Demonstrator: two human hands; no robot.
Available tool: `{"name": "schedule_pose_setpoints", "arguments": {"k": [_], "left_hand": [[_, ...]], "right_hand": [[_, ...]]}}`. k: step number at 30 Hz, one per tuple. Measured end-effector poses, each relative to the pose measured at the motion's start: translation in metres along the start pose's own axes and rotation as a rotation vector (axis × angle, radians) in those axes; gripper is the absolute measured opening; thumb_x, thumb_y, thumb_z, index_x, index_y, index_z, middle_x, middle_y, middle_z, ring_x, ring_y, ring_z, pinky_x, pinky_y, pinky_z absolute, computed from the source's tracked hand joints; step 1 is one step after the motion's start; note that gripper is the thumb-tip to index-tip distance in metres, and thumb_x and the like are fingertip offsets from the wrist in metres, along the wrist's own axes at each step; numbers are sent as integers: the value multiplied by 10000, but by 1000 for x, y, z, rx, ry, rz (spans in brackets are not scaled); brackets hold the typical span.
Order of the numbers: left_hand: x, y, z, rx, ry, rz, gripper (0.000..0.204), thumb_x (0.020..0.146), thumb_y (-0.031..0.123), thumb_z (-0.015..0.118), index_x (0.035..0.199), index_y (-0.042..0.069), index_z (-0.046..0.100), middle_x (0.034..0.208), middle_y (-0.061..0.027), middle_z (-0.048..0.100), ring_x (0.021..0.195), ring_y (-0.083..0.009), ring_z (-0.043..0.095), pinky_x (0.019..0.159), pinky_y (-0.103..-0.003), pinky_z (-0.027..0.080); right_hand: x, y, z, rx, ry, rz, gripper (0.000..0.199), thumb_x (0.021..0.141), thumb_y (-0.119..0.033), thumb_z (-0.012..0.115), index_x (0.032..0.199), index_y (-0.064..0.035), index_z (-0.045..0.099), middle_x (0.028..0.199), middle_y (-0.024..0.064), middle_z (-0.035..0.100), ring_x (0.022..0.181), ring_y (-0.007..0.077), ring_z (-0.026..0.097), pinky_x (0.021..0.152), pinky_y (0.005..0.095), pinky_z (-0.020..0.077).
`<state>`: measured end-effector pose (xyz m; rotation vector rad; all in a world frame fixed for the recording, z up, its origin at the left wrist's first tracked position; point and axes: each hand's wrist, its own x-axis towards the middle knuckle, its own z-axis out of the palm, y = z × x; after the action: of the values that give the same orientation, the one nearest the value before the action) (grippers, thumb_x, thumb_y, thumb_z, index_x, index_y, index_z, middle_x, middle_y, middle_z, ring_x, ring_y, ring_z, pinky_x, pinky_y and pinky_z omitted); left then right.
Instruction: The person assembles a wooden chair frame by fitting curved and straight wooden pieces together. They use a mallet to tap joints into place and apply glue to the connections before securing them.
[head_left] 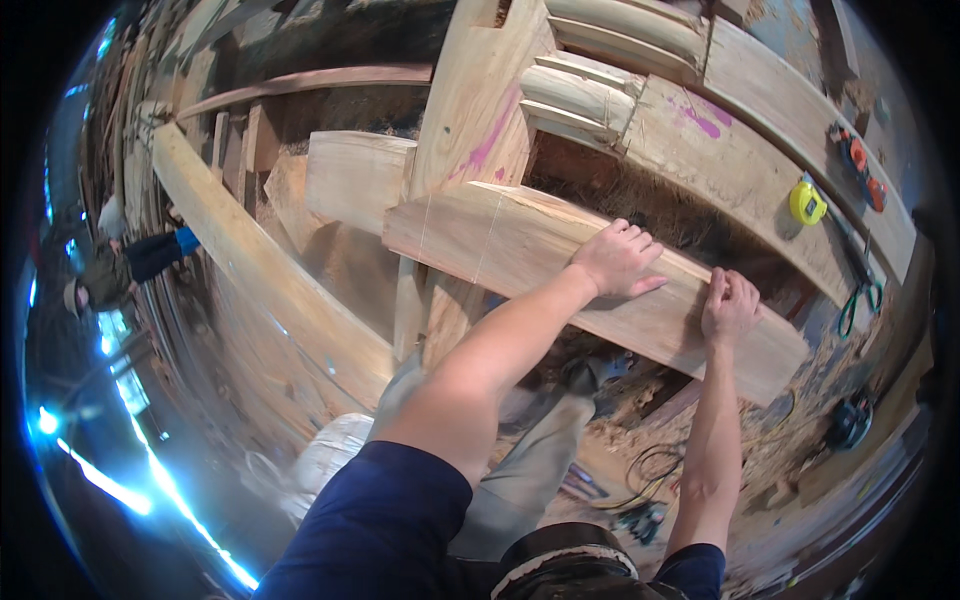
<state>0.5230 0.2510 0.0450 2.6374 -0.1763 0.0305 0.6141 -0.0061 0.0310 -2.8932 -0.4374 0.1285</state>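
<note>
A thick pale wooden plank [460, 238] slants across the middle of the view, with thin lines marked across its left part. My left hand [617, 262] lies on the plank near its middle, fingers curled over the far edge and thumb on the upper face. Farther right, my right hand [730, 308] grips the same far edge with bent fingers. The plank's left end meets a broad upright timber [470, 110] with pink stains. Behind the plank runs a long beam [725, 160], also stained pink.
On the beam sit a yellow tape measure [806, 203] and a green-handled tool [862, 300]. An orange and black tool [856, 165] lies beyond. Cables [650, 475] and wood shavings cover the floor. Another person [110, 275] stands at the far left, past a long timber [270, 250].
</note>
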Motion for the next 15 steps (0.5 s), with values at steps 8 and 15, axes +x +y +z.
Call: {"name": "schedule_pose_setpoints", "arguments": {"k": [8,15], "left_hand": [[0,11,-7,105,54,-14,473,919,541,677,1087,100,717,992,-71,719,989,-237,667,952,-392,449],[40,116,61,75,218,-192,528,894,545,695,1048,40,707,1014,-129,700,1025,-268,643,977,-425,421]], "right_hand": [[14,105,-39,-97,1,-100,495,1019,-541,589,1071,-78,755,1171,116,725,1162,311,639,1053,444,419],[2,134,-23,-3,44,-128,540,1052,-560,519,921,-89,749,942,112,719,979,330,652,946,447,447]]}}
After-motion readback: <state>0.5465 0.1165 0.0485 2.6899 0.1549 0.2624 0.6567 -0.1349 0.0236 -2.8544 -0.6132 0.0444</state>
